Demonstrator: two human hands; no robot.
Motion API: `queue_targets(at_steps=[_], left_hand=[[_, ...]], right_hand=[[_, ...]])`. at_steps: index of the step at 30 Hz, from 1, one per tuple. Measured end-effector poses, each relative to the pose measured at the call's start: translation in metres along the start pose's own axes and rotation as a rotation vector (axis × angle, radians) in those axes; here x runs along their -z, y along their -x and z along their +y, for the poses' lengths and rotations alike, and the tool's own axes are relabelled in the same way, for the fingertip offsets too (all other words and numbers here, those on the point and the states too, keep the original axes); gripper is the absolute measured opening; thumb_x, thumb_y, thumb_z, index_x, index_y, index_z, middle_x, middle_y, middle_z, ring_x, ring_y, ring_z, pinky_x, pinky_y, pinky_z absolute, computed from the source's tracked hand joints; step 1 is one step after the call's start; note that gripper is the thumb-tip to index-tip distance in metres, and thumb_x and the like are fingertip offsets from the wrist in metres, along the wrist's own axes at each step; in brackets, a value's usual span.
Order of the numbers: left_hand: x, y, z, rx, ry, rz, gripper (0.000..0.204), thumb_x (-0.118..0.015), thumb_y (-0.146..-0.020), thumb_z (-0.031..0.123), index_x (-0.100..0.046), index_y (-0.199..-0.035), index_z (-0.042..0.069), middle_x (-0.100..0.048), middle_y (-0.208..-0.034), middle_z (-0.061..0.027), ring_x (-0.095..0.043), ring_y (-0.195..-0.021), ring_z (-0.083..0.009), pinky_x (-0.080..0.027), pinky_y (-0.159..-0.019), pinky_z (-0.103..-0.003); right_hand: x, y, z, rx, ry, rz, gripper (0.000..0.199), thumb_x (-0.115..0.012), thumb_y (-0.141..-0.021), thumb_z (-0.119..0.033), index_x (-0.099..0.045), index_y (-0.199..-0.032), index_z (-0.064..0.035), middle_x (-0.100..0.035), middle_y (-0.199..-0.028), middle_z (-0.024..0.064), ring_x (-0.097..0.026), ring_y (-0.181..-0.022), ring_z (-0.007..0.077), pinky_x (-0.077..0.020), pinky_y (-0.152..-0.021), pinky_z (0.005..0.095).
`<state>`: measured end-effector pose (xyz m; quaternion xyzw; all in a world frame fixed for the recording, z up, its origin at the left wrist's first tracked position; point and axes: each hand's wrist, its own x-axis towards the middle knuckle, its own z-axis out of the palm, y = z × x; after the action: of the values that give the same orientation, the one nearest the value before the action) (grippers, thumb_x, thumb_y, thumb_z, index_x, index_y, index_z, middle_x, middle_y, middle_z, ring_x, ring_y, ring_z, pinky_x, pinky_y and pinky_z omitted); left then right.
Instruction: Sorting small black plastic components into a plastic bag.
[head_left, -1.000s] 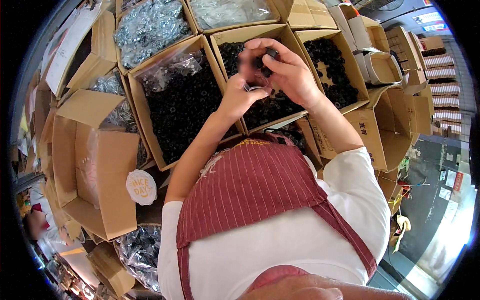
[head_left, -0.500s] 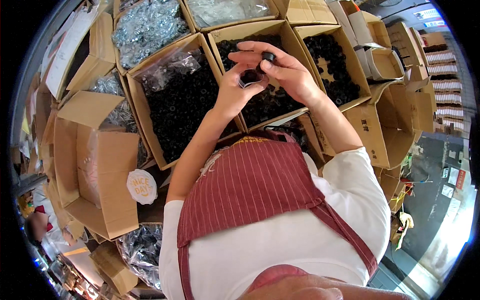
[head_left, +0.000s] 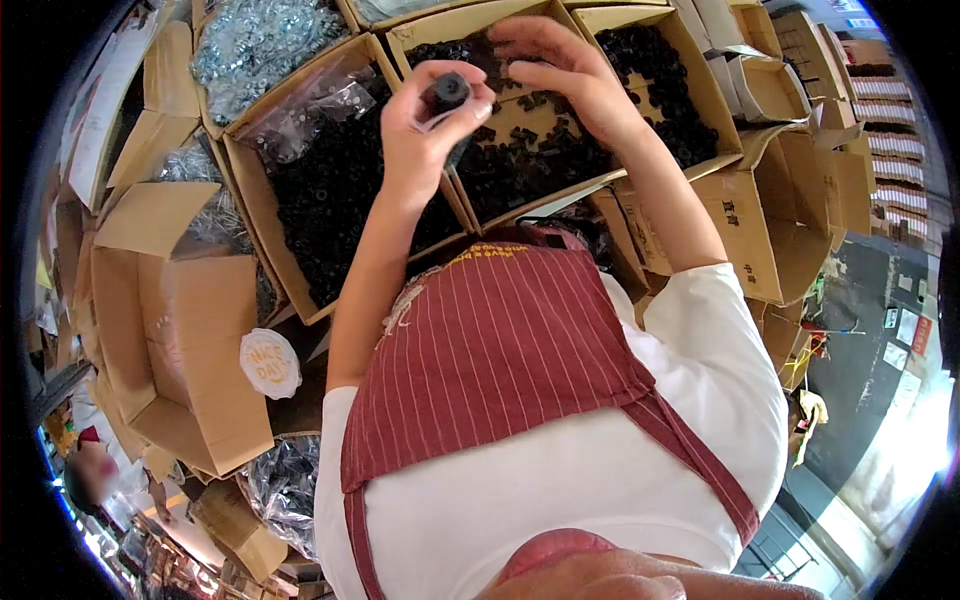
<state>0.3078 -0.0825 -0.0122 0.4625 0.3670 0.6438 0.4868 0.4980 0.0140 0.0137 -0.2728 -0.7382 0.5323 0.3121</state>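
My left hand is closed around a small clear plastic bag. A black, round-ended plastic part shows at the top of that grip, between thumb and fingers; how deep it sits in the bag is hard to see. To its right, my right hand hovers over the middle cardboard box, its fingers stretched out, apart and slightly blurred, with nothing visible in them. Many small black plastic pieces lie in that box, beneath both hands.
Left of it, another box holds black ring-like pieces and a clear bag of small parts. A box of black parts stands right. Bagged metal hardware fills a box at far left. An open carton stands near my left arm.
My right hand has let go of the small black part and moved up and right, fingers spreading. My left hand has shifted left and up, now with the black part in its grip.
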Motion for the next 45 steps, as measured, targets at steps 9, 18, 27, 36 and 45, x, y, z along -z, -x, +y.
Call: queue_targets(at_steps=[9,18,27,36,45], left_hand=[[0.002,-0.003,0.0,-0.048,0.074,0.104,0.025,-0.068,-0.082,-0.006,-0.064,-0.107,-0.002,-0.068,-0.096,-0.0095,-0.068,-0.094,-0.0223,-0.052,-0.089,-0.035],[0.0,-0.002,-0.01,0.041,-0.123,0.094,0.027,-0.07,-0.083,-0.004,-0.065,-0.108,0.003,-0.067,-0.094,-0.0043,-0.064,-0.091,-0.0126,-0.052,-0.084,-0.027],[-0.007,0.001,-0.01,0.062,-0.171,-0.12,0.029,-0.069,-0.083,-0.004,-0.063,-0.11,0.004,-0.065,-0.096,-0.0025,-0.061,-0.092,-0.011,-0.049,-0.085,-0.026],[0.017,0.001,0.023,0.065,-0.114,-0.251,0.048,-0.072,-0.084,0.004,-0.057,-0.129,-0.001,-0.064,-0.118,-0.0076,-0.061,-0.109,-0.016,-0.048,-0.094,-0.03],[0.022,0.023,0.043,-0.21,-0.205,0.194,0.023,-0.07,-0.091,0.005,-0.069,-0.112,-0.003,-0.071,-0.103,-0.0078,-0.066,-0.091,-0.0129,-0.053,-0.081,-0.026]], right_hand=[[-0.024,0.024,0.091,-0.357,0.863,-0.652,0.025,-0.071,-0.084,-0.022,-0.062,-0.095,-0.0027,-0.066,-0.083,0.0151,-0.066,-0.082,0.0329,-0.051,-0.075,0.0394],[0.045,0.035,0.024,-0.332,0.465,0.095,0.025,-0.069,-0.094,-0.023,-0.066,-0.108,-0.0031,-0.07,-0.088,0.0061,-0.068,-0.077,0.0124,-0.0539,-0.066,0.0287],[0.038,0.055,-0.055,0.313,0.754,0.24,0.032,-0.071,-0.081,-0.004,-0.068,-0.112,-0.0069,-0.061,-0.127,0.0145,-0.057,-0.119,0.0325,-0.0463,-0.099,0.042],[-0.004,-0.006,-0.079,0.67,0.609,-0.216,0.014,-0.069,-0.082,-0.004,-0.069,-0.096,-0.0017,-0.061,-0.119,0.0187,-0.051,-0.122,0.0388,-0.0434,-0.1,0.0481],[-0.031,-0.003,-0.094,0.242,0.558,-0.06,0.011,-0.07,-0.086,-0.006,-0.068,-0.096,-0.0023,-0.067,-0.102,0.0144,-0.064,-0.096,0.029,-0.0523,-0.081,0.0368]])
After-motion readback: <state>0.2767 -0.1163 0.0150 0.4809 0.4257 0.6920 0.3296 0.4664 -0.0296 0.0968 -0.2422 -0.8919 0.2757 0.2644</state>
